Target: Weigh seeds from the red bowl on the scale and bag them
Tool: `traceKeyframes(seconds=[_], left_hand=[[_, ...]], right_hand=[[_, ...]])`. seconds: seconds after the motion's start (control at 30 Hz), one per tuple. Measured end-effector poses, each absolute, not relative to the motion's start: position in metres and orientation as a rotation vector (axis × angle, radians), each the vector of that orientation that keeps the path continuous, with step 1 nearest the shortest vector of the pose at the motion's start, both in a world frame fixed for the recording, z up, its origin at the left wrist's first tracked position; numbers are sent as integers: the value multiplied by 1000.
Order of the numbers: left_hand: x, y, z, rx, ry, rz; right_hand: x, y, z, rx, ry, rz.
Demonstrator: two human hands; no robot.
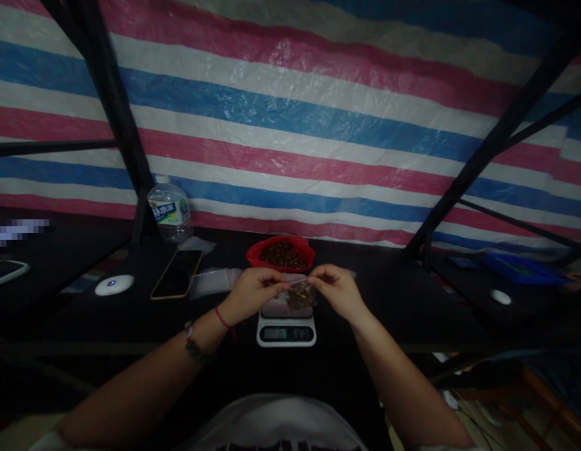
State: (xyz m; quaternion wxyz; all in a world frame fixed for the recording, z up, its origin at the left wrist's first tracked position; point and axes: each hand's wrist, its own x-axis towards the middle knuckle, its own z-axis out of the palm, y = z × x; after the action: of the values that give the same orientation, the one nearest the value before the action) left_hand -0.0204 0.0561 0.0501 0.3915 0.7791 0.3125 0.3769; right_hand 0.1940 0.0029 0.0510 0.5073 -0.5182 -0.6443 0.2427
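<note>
Small clear bag [300, 293] at frame centre, pinched at both top corners by left hand [253, 293] and right hand [336, 289] fingers, steadied above scale [286, 326]; red bowl [280, 254] behind.

In front of me is a dark table [389, 313], set against a striped tarp; a small white kitchen scale [286, 330] sits at the near middle, its display facing me; just behind it is a red bowl [280, 253] of dark brown bits; to the left lie clear plastic bags [214, 281], then a phone [176, 274] face up, then a round white puck [114, 284]; a water bottle [169, 210] stands at the back left; a small white oval thing [500, 297] lies far right.
</note>
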Motion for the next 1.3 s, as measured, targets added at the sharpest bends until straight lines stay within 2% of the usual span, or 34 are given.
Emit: traceKeyframes(seconds=[0.17,0.4,0.9,1.3], left_hand=[[-20,48,57,1985,808,1011],[-20,40,63,2097,823,1008],[-15,41,50,2101,812,931],[-22,50,63,2069,954,927]], right_hand=[[189,1,51,-1173,-1516,680],[181,-6,58,-1098,-1650,592],[166,-9,54,-1151,-1723,518],[179,0,53,-1224,-1546,607]])
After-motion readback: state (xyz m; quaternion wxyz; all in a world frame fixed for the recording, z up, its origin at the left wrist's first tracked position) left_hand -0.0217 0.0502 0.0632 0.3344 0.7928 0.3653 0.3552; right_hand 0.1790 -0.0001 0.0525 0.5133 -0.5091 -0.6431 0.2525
